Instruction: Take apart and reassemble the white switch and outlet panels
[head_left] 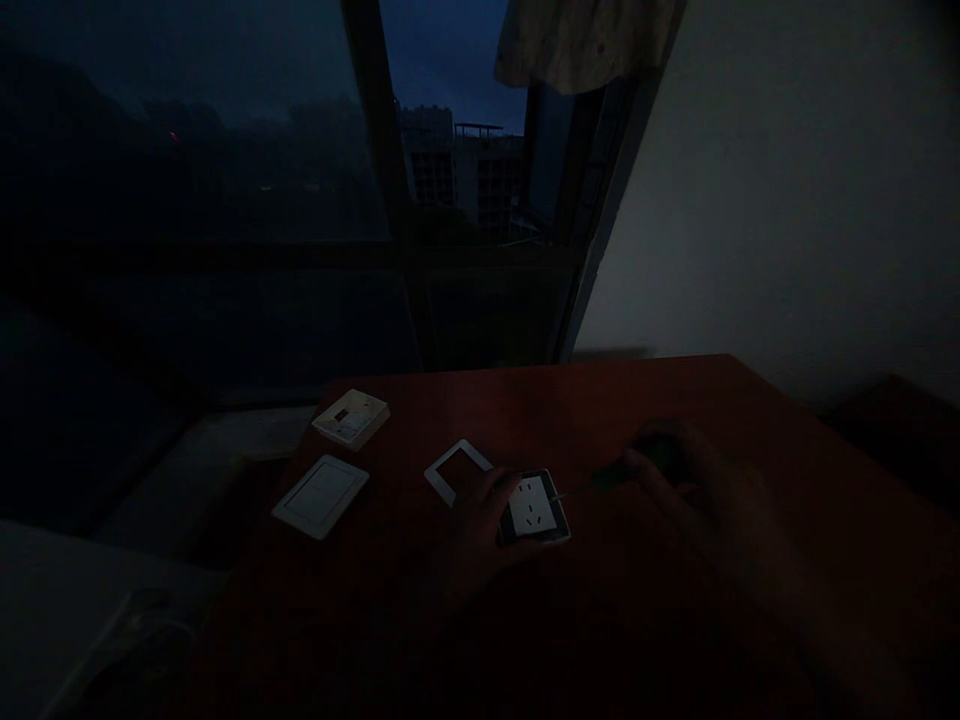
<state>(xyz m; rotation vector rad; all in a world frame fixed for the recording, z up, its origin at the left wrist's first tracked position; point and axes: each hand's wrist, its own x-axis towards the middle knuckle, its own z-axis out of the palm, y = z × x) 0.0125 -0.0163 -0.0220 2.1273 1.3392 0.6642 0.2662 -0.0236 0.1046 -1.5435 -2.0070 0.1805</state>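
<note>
In dim light, a wall socket point(534, 507) with a white face and dark surround lies on the reddish-brown table point(547, 400). My left hand point(480, 525) grips it from the left, fingers above and thumb along the near edge. My right hand point(701, 480) is closed around the green handle of a screwdriver point(619, 472). The thin shaft points left, and its tip meets the right side of the socket. Just beyond my left hand lies a white rectangular frame point(442, 477), partly covered by the fingers.
At the table's left side lie a white panel point(322, 497) and, behind it, a pale square box point(351, 418). Dark windows point(225, 150) stand past the far edge, with a curtain point(585, 45) above. A pale wall point(787, 180) rises at the right.
</note>
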